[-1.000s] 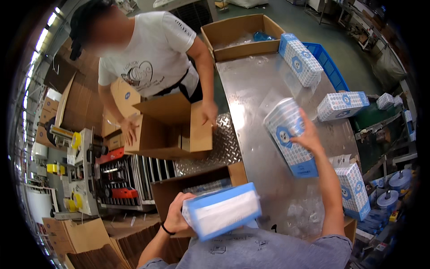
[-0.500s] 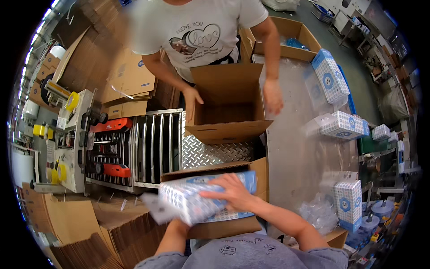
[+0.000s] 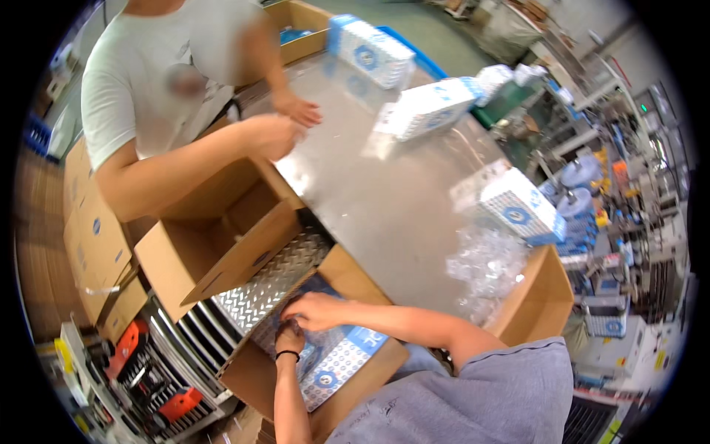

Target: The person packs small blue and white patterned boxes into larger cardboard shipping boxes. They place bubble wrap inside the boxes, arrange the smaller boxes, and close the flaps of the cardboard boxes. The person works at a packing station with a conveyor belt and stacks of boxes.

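Observation:
My left hand (image 3: 290,339), with a black band at the wrist, is inside an open cardboard box (image 3: 251,381) in front of me. My right hand (image 3: 316,311) reaches in from the right, close against it. The fingers of both hands are curled together; whatever they grip is hidden. Below and beside them in the box lies a patterned white and blue pack (image 3: 342,368). Bluish wrapping or another pack's side shows under my fingers, too blurred to tell.
Across from me a person (image 3: 163,96) stands behind a second open carton (image 3: 222,244), both hands raised over the metal table (image 3: 355,207). Several wrapped packs (image 3: 518,207) lie along its far side, near crumpled clear plastic (image 3: 484,270). A roller conveyor (image 3: 185,348) runs at lower left.
The view has swung to the right. The pack I held above the box is no longer held up; my hands are down inside the box. The other person's hands have lifted off the second carton.

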`<move>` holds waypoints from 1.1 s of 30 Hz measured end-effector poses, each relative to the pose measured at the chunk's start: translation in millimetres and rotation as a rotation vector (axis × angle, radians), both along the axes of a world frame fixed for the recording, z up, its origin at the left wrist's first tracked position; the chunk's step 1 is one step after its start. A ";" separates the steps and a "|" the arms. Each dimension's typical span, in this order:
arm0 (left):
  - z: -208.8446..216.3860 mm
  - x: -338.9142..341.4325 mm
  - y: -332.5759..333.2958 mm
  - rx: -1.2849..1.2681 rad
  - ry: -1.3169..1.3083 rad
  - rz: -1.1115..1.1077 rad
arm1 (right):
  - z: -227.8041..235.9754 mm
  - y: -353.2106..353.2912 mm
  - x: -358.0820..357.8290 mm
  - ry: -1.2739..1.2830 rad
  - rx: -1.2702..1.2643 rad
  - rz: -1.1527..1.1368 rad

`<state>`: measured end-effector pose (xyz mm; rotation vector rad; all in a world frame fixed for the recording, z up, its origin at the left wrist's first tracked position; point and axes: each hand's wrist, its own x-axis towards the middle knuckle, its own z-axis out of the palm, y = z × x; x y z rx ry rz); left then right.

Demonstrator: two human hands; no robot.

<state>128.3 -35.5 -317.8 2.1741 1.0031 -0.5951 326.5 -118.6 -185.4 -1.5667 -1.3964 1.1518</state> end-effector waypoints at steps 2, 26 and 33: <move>80.1 67.1 -30.8 -0.007 -0.637 0.171 | 60.1 -78.1 56.4 0.296 0.075 -0.424; 98.9 302.1 -175.3 -0.664 -0.425 0.060 | 44.5 -355.3 194.0 -0.574 -0.402 -1.110; 193.4 233.4 -129.4 -0.689 -0.659 0.253 | -38.5 -363.5 186.3 -1.033 -0.562 -0.895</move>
